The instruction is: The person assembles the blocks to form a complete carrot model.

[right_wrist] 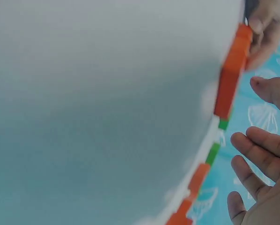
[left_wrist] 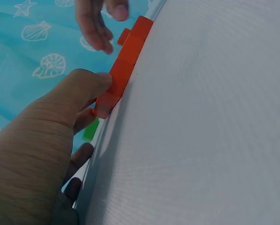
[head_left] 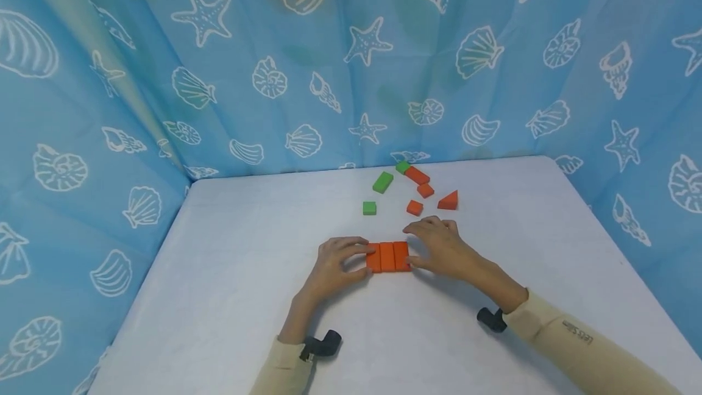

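Three orange rectangular blocks (head_left: 387, 257) lie side by side on the white table, forming one row in the head view. My left hand (head_left: 334, 265) is at the row's left end, its thumb and index finger pinching the leftmost block (left_wrist: 107, 103). At the right end is my right hand (head_left: 443, 247), fingers spread and thumb beside the rightmost block (right_wrist: 229, 86). In the right wrist view that thumb (right_wrist: 272, 92) stands apart from the block, and the hand holds nothing.
Behind the row lie green blocks (head_left: 382, 182), small orange blocks (head_left: 414, 208), a longer orange block (head_left: 417, 175) and an orange triangular block (head_left: 448, 201). A blue shell-patterned curtain (head_left: 329, 66) hangs behind the table (head_left: 247, 230).
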`<state>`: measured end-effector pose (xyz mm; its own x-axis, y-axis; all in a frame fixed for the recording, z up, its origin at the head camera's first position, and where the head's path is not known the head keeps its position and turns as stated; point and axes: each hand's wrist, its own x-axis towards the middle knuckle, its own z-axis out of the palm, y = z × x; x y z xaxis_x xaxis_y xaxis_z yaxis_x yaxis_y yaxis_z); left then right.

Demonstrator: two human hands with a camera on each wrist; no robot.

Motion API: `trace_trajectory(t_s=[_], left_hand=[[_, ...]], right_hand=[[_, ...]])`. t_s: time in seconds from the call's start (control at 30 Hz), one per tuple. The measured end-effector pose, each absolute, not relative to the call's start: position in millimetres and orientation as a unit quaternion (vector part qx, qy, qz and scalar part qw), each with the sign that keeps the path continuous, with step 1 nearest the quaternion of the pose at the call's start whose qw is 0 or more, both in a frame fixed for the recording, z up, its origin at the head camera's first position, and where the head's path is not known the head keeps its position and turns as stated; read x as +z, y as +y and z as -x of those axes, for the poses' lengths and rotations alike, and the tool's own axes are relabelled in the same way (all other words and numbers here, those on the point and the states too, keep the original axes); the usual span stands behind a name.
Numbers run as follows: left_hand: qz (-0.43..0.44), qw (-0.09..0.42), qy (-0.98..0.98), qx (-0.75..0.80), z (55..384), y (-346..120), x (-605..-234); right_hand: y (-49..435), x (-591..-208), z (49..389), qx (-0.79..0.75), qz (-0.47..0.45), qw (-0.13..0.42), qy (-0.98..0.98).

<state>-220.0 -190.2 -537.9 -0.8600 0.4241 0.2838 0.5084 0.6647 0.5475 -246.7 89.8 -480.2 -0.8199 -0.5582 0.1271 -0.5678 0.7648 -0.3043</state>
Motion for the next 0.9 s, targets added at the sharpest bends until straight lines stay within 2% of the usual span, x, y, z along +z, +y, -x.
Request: trace_trajectory(t_s=[0.37, 0.5, 0.67, 0.9], left_hand=[[0.253, 0.080, -0.910, -0.318, 220, -193, -542], [0.252, 0.070, -0.913, -0.314, 218, -193, -544], [0.265, 0.083, -0.907, -0.317, 220, -191, -542], [0.271, 0.083, -0.904, -0.320, 221, -191, -539]], right_hand=[[103, -462, 300, 0.160, -0.272, 0.054, -0.947], [104, -467, 316, 0.148, -0.280, 0.039, -0.948], [103, -472, 332, 0.130, -0.294, 0.020, -0.947], [101, -478, 341, 0.104, -0.321, 0.013, -0.941]])
